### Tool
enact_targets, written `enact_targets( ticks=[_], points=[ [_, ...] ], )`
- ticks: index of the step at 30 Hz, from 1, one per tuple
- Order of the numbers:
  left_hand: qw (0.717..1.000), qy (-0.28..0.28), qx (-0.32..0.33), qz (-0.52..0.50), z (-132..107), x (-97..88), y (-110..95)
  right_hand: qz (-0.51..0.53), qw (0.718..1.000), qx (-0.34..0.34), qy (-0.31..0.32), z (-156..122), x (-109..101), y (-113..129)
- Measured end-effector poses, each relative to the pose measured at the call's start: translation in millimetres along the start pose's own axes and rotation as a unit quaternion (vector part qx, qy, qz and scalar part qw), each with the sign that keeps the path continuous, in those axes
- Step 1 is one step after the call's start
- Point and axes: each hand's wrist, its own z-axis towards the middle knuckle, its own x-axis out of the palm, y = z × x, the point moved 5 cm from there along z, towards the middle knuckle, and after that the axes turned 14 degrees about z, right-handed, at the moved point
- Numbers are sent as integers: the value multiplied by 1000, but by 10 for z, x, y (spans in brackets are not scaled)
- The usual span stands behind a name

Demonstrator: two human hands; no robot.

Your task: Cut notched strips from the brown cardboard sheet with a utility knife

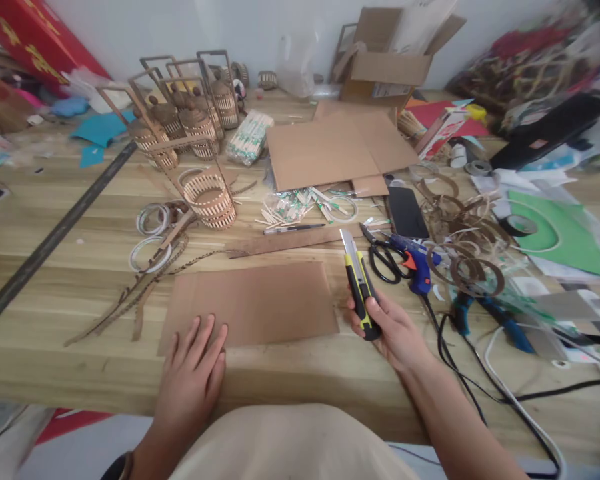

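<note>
My right hand (393, 327) is closed around a yellow and black utility knife (361, 283), its blade out and pointing up and away from me. The knife is just off the right edge of a flat brown cardboard piece (265, 303) lying in front of me. On the lower left corner of that cardboard rests my left hand (193, 367), palm down with fingers stretched out. A narrow brown strip (290, 241) lies beyond the cardboard. Black-handled scissors (385, 261) and a blue glue gun (420, 267) are to the right of the knife.
Several small slatted lanterns (195, 120) stand at the back left, near an open slatted basket (210, 200). Larger cardboard sheets (330, 150) lie at the back. On the right are a phone (408, 212), curled brown strips (473, 267), pliers (505, 323) and cables. A dark bar (60, 233) crosses the left side.
</note>
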Motion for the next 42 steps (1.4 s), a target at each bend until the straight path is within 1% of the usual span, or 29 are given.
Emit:
enact_targets(
  ticks=[2,4,8,9,12,14,16,21,23,25,31,34,36,38,40,42],
  points=[
    [1000,-3,2,-14,100,-74,35,-22,999,-23,-8,18,-21,15],
    [999,20,-11,-36,265,-147,107,-35,999,-29,-10,25,-23,5],
    [988,131,49,-67,723,-220,185,-56,998,-21,-3,12,10,-32],
    [984,151,66,-66,845,-228,190,-60,998,-20,-1,6,21,-39],
    [968,216,113,-65,1157,-186,151,-72,997,-21,2,-9,46,-55],
    [952,256,150,-71,1287,-128,82,-76,997,-20,2,-11,52,-61],
    [945,271,170,-74,1360,-83,22,-75,997,-17,-1,-6,49,-62],
    [948,254,178,-67,1369,-77,-70,-48,999,7,-22,18,28,-52],
    [951,247,178,-60,1355,-108,-96,-25,999,15,-43,27,13,-53],
    [955,231,175,-55,1357,-163,-120,-11,998,8,-59,36,2,-49],
    [975,138,171,-42,1446,-427,-157,-13,997,-11,-73,47,-24,-42],
    [980,102,168,-30,1512,-490,-132,-16,997,-12,-79,33,-38,-25],
    [982,90,163,-25,1551,-463,-101,-17,997,-12,-81,24,-42,-15],
    [983,90,155,-33,1580,-384,-63,-17,997,-14,-79,18,-39,-9],
    [982,105,149,-57,1597,-275,-26,-17,997,-18,-74,12,-30,-8],
    [977,133,145,-83,1606,-163,7,-15,998,-20,-65,0,-13,-8]
  ],
)
